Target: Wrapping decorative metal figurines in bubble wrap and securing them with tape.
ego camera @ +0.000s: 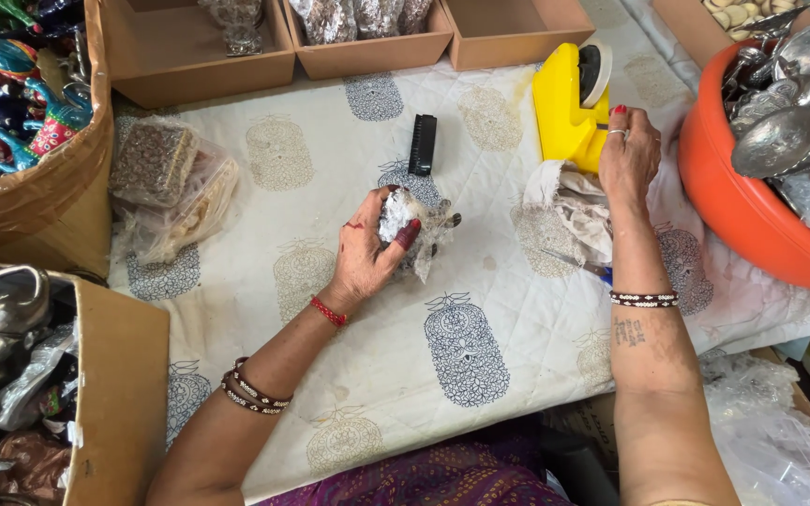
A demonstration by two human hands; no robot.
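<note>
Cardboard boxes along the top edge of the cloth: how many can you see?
3: left box, middle box holding wrapped packets, right box. All are cut off by the frame; others may lie beyond it.

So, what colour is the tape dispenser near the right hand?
Bright yellow: the tape dispenser, touched by the right hand, shows in the head view.

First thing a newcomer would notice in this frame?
Likely the yellow tape dispenser at top centre, with the right hand on it. Next, the left hand mid-cloth gripping a small plastic-wrapped item, and the orange tub of silver metalware at right.
</note>
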